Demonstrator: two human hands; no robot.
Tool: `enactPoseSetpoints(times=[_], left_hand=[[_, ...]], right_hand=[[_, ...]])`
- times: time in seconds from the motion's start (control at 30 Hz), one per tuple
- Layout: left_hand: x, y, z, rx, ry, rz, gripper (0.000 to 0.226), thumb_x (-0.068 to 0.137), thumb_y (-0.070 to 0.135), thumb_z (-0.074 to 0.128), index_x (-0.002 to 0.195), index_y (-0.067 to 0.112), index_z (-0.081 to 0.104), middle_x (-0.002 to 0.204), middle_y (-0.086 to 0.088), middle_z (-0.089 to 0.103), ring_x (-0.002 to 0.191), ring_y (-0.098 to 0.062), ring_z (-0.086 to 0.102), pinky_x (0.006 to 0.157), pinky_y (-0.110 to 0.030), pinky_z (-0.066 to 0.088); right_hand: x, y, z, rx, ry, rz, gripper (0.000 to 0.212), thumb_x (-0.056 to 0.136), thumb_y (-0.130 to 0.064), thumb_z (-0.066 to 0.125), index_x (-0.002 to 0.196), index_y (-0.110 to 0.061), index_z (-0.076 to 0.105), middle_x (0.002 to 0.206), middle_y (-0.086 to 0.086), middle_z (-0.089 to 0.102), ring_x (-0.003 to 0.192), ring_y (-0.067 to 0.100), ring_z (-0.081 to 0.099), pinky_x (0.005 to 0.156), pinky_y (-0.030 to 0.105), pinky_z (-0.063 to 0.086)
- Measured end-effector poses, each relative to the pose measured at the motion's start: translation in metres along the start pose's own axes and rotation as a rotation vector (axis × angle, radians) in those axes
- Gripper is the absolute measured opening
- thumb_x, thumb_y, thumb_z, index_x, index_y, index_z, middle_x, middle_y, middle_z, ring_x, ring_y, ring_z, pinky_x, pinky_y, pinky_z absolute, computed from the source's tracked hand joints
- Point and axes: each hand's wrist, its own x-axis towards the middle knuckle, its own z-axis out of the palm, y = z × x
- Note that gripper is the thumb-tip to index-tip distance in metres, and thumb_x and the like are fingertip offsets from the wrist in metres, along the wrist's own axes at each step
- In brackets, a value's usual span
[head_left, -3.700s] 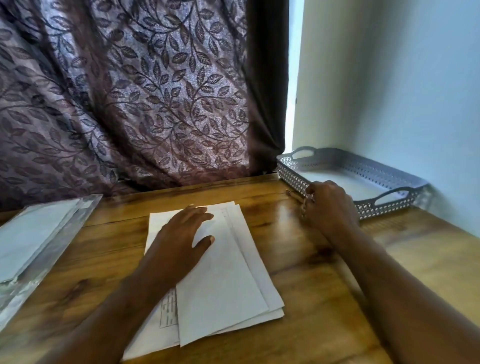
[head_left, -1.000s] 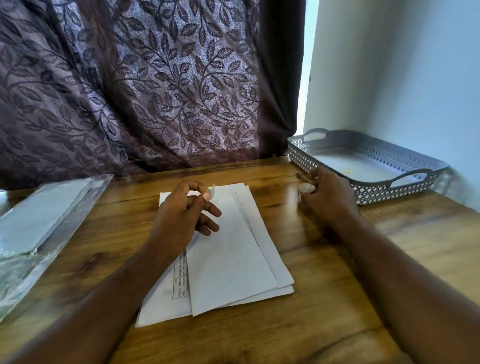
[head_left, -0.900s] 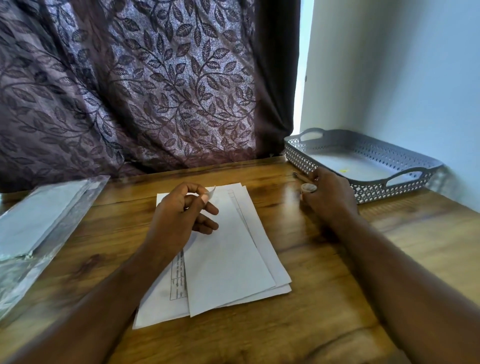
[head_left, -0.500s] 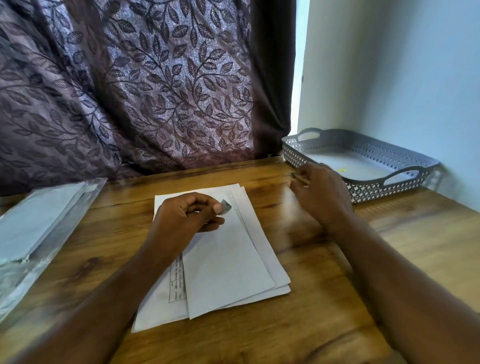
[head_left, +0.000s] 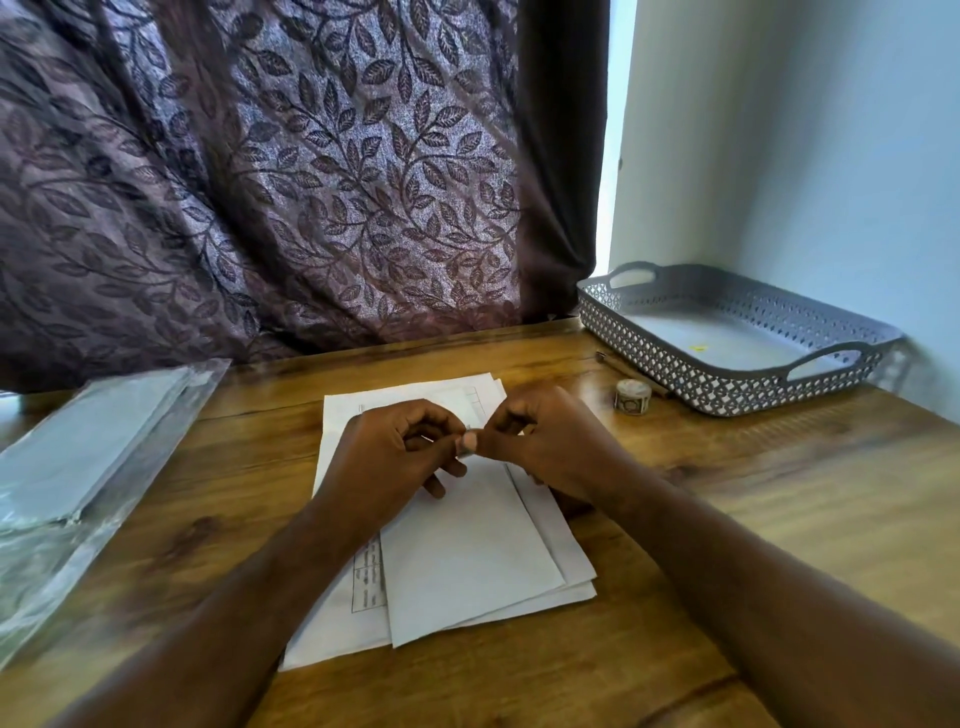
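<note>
The small grey piece (head_left: 464, 453) is mostly hidden. Only a thin sliver of it shows between the fingertips of both hands, just above the far end of a white envelope (head_left: 467, 561). The envelope lies slanted on top of a few loose sheets (head_left: 366, 577), one of which has a printed grid. The wooden tabletop (head_left: 779, 493) carries a small patterned roll (head_left: 632, 396) to the right of the sheets, and a thin pen-like stick (head_left: 610, 361) just beyond it. The stick lies against a grey perforated tray (head_left: 727, 400) in the far right corner. A clear plastic sleeve (head_left: 78, 457) with pale paper inside lies at the left edge. A dark curtain (head_left: 311, 182) with a leaf pattern hangs behind the tabletop, and a plain pale wall (head_left: 831, 156) stands to the right. The left hand (head_left: 395, 457) and right hand (head_left: 545, 441) meet over the envelope, knuckles up. The fingers (head_left: 441, 415) of each are curled inward, and thumb and forefinger pinch the piece from both sides. Both forearms reach in from the near edge.
</note>
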Motion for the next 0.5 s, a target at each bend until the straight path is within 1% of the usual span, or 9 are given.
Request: enactPoseSetpoints(times=[0.07,0.13,0.2,0.27,0.33,0.4,0.43,0.5], left_hand=[[-0.001,-0.001,0.0,0.018,-0.02,0.022,0.009,0.082,0.018,0.076,0.09,0.02,0.072,0.079,0.001,0.076,0.071,-0.017,0.076,0.055,-0.03,0.061],[0.0,-0.002,0.001,0.049,-0.028,0.031,0.01,0.086,0.012,0.074,0.09,0.02,0.071,0.081,0.001,0.076,0.072,-0.015,0.076,0.057,-0.029,0.061],[0.001,-0.003,0.001,0.074,-0.024,0.023,0.013,0.087,0.01,0.073,0.09,0.022,0.07,0.083,0.002,0.076,0.071,-0.013,0.075,0.057,-0.027,0.061],[0.002,-0.002,0.001,0.083,-0.024,0.009,0.015,0.088,0.01,0.072,0.091,0.025,0.068,0.083,0.002,0.075,0.07,-0.012,0.075,0.058,-0.025,0.06],[0.003,-0.002,0.002,0.041,-0.013,-0.009,0.017,0.089,0.012,0.071,0.097,0.026,0.065,0.081,0.002,0.076,0.069,-0.014,0.075,0.058,-0.025,0.06],[0.006,-0.004,0.002,0.041,0.045,-0.003,0.017,0.092,0.017,0.068,0.105,0.027,0.064,0.08,0.003,0.076,0.071,-0.013,0.074,0.063,-0.028,0.061],[0.011,-0.009,0.001,0.127,0.082,0.016,0.015,0.095,0.022,0.066,0.109,0.027,0.064,0.085,0.004,0.076,0.076,-0.011,0.072,0.069,-0.029,0.06],[0.023,-0.021,-0.003,0.459,0.086,0.056,0.024,0.098,0.032,0.06,0.122,0.027,0.063,0.108,0.004,0.071,0.097,-0.011,0.064,0.086,-0.031,0.052]], right_hand=[[0.0,0.001,0.001,-0.029,-0.012,-0.011,0.037,0.076,-0.058,0.076,0.079,-0.022,0.077,0.076,-0.008,0.072,0.07,0.007,0.065,0.062,0.03,0.053],[0.001,0.002,0.002,-0.056,-0.011,-0.016,0.024,0.082,-0.044,0.078,0.083,-0.02,0.078,0.08,-0.008,0.073,0.073,0.005,0.064,0.063,0.024,0.051],[0.002,0.001,0.002,-0.041,-0.001,-0.001,0.009,0.087,-0.026,0.078,0.088,-0.016,0.078,0.083,-0.005,0.073,0.063,0.001,0.061,0.057,0.019,0.046],[0.002,0.0,0.002,0.037,-0.011,0.031,0.003,0.089,-0.016,0.075,0.087,-0.014,0.076,0.081,0.0,0.072,0.048,-0.001,0.057,0.046,0.015,0.042],[0.001,0.0,0.002,0.091,-0.014,0.056,0.008,0.091,-0.012,0.073,0.083,-0.015,0.073,0.074,-0.001,0.07,0.041,0.0,0.055,0.041,0.012,0.039],[0.003,0.001,0.003,0.107,-0.002,0.083,0.016,0.091,-0.011,0.072,0.077,-0.018,0.07,0.062,-0.008,0.065,0.039,0.001,0.055,0.039,0.012,0.038],[0.005,0.002,0.004,0.115,0.014,0.107,0.02,0.092,-0.011,0.072,0.073,-0.02,0.069,0.055,-0.01,0.063,0.038,0.001,0.054,0.039,0.013,0.039],[0.01,0.005,0.005,0.134,0.041,0.168,0.024,0.091,-0.014,0.072,0.069,-0.02,0.067,0.05,-0.008,0.06,0.037,0.003,0.052,0.039,0.017,0.04]])
